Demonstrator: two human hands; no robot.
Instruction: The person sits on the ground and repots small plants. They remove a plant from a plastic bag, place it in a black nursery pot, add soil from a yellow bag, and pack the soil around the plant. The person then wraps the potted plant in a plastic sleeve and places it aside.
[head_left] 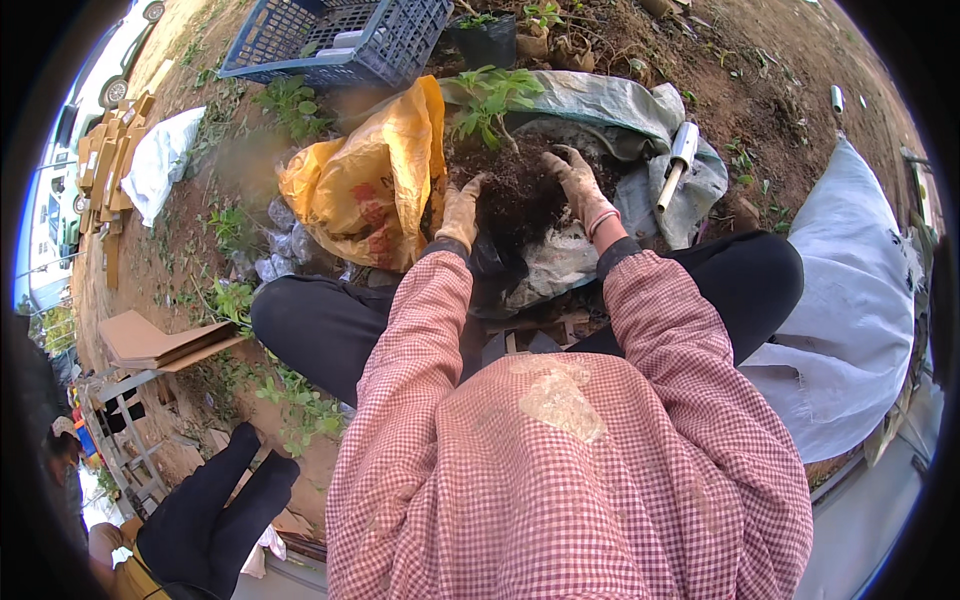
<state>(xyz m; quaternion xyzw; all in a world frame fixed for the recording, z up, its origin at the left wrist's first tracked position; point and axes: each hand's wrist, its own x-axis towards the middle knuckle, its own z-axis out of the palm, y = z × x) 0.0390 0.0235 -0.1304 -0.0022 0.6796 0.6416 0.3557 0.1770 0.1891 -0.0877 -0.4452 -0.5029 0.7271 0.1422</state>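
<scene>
Both my hands wear soiled tan gloves and lie at the two sides of a mound of dark loose soil (512, 192). My left hand (460, 212) touches the soil's left edge beside an orange sack (372, 165), fingers stretched out. Across from it, my right hand (578, 186) has its fingers spread over the soil's right side. Neither glove visibly grips anything. A green leafy seedling (495, 98) stands at the far side of the mound; its roots are hidden. Under the soil spreads a grey-green plastic sheet (615, 102). Black plastic (490, 265) shows between my wrists.
A blue crate (335, 68) and a black plant pot (485, 42) stand beyond. On the sheet's right lies a white tool with a tan end (678, 163). A full white sack (850, 300) is at my right, cardboard (160, 340) at left. Another person's dark-clad legs (215, 505) show lower left.
</scene>
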